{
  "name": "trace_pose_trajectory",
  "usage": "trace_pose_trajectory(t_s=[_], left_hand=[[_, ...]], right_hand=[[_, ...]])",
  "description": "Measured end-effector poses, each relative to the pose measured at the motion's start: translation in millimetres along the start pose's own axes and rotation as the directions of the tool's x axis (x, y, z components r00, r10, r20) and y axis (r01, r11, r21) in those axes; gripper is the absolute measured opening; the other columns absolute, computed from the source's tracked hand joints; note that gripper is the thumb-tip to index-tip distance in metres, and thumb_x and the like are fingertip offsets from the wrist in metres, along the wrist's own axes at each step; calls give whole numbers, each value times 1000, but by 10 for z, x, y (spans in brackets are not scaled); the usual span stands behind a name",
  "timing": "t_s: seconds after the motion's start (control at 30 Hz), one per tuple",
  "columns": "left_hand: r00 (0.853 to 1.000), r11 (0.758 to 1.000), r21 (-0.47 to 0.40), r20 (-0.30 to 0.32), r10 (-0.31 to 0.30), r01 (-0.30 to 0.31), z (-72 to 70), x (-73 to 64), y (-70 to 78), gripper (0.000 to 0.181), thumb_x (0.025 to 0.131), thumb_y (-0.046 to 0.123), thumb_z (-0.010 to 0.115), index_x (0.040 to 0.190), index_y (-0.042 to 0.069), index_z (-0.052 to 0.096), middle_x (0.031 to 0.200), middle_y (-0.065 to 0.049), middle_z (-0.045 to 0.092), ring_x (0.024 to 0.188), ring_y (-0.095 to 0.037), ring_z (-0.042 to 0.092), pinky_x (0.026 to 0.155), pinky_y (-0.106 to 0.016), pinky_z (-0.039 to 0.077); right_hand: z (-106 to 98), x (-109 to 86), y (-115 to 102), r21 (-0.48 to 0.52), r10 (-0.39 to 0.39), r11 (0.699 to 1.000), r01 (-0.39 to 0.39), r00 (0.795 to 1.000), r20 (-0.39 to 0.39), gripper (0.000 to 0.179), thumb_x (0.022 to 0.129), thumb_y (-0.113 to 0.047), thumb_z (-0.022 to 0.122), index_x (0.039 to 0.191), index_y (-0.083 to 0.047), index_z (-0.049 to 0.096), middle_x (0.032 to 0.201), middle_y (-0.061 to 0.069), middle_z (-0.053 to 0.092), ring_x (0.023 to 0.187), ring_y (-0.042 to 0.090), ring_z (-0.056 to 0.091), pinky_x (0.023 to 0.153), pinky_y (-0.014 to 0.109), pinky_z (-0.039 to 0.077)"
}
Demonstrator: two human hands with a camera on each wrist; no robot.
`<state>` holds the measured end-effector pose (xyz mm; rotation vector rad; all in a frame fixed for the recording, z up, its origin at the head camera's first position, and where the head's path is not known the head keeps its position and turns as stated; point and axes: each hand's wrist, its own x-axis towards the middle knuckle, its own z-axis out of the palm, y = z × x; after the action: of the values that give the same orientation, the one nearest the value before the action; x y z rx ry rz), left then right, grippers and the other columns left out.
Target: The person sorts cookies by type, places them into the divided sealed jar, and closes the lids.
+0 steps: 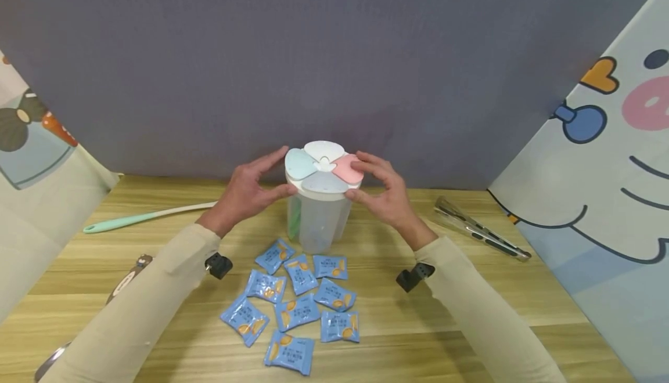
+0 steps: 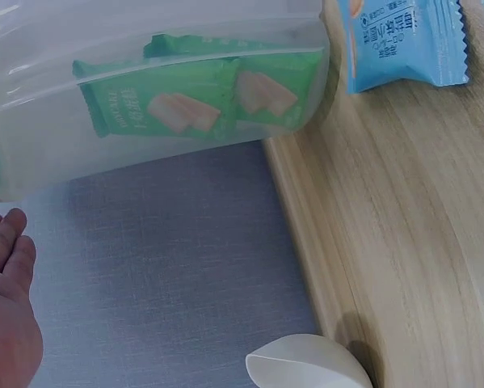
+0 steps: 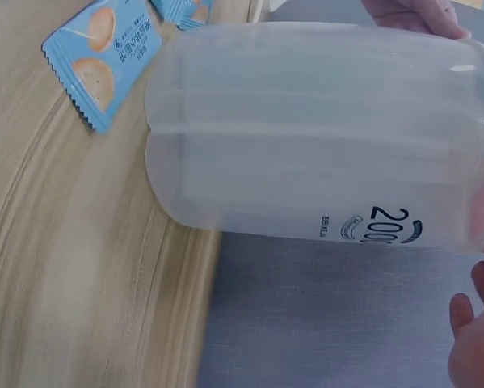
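A clear plastic storage canister [image 1: 316, 226] stands upright near the back wall, its white lid bearing mint, pink, white and grey-blue petal flaps. Green snack packets [image 2: 165, 105] show through its left side; the wall on the right carries printed "2000" lettering. My left hand [image 1: 256, 184] spans the lid's left edge, thumb at the front of the rim, fingertips beside the mint flap [image 1: 299, 163]. From the other side my right hand [image 1: 387, 192] holds the lid, a finger on the pink flap [image 1: 347, 169] and the thumb at the front rim.
Several blue biscuit packets [image 1: 297, 312] lie scattered before the canister. A mint-handled utensil [image 1: 122, 223] rests at left, its off-white bowl [image 2: 306, 362] showing in the left wrist view. Metal tongs [image 1: 483, 232] lie at right. A brown-handled utensil [image 1: 128, 278] is partly under the left sleeve.
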<state>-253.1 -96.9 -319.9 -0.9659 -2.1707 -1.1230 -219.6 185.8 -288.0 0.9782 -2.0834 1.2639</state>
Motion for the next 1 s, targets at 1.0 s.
trace_pose_trajectory(t_s=[1.0], left_hand=[[1000, 1000, -6, -11, 25, -25, -1, 22, 7, 69, 71, 16, 84, 133, 5, 55, 130, -10, 55, 117, -27, 53, 96, -41, 44]], right_hand=[[35, 16, 8, 52, -236, 970, 236, 972, 0, 24, 84, -10, 74, 86, 13, 69, 111, 37, 55, 111, 57, 42, 101, 55, 30]])
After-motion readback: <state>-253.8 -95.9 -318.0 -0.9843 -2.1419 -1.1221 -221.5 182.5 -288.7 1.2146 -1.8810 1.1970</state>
